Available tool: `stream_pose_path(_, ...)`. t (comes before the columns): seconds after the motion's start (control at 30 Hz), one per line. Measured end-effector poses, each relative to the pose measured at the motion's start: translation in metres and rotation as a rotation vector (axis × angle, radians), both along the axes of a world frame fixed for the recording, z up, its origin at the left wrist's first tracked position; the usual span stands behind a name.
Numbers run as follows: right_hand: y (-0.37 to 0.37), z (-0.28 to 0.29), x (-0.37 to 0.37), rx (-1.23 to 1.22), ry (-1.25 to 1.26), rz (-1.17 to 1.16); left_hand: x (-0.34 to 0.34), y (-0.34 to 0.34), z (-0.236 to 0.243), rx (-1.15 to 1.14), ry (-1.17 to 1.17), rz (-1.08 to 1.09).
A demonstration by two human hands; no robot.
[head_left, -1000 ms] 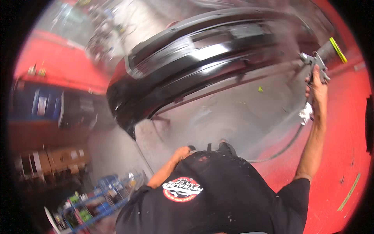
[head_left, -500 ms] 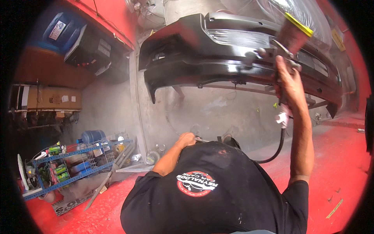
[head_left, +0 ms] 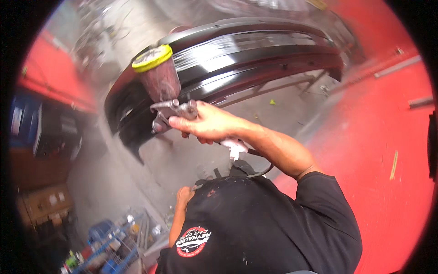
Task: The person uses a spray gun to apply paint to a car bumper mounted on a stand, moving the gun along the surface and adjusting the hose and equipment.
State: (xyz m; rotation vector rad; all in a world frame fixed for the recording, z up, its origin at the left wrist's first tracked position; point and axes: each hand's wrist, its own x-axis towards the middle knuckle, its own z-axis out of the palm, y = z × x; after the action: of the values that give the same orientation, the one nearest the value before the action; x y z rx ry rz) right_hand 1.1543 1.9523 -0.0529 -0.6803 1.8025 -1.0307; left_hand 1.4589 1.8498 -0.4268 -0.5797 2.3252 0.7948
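Observation:
My right hand (head_left: 207, 121) is closed around the handle of a paint spray gun (head_left: 175, 109). A cup with a yellow rim (head_left: 157, 75) stands on top of the gun, leaning slightly left. The gun is in front of the left part of a glossy black car bumper (head_left: 214, 84), and a gap to it cannot be judged. From the handle's lower end, past a white fitting (head_left: 235, 148), a dark hose (head_left: 262, 172) curves toward my body. Close to my waist, my left hand (head_left: 185, 195) is closed, its fingers partly hidden, and what it holds cannot be made out.
The bumper rests on a metal stand (head_left: 301, 84) over a grey, dusty floor. A blue wire rack (head_left: 123, 258) with bottles is at lower left, near a cardboard box (head_left: 45, 201). Red floor (head_left: 337, 150) spreads to the right, with a yellow strip (head_left: 394, 164) on it.
My right hand has swept the spray gun from the bumper's right part to its left end. The whole view has turned and shifted. My left hand stays by my waist.

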Motion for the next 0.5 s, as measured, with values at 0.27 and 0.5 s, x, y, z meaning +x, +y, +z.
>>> stream_pose_path(0.27, 0.192, 0.023, -0.078, 0.068, 0.095, -0.666, -0.098, 0.022, -0.027, 0.098, 0.07, -0.275)
stream_pose_path(0.5, 0.387, 0.014, -0.245, -0.042, 0.248, -1.119, -0.234, 0.111, -0.04, 0.197, 0.076, -0.315)
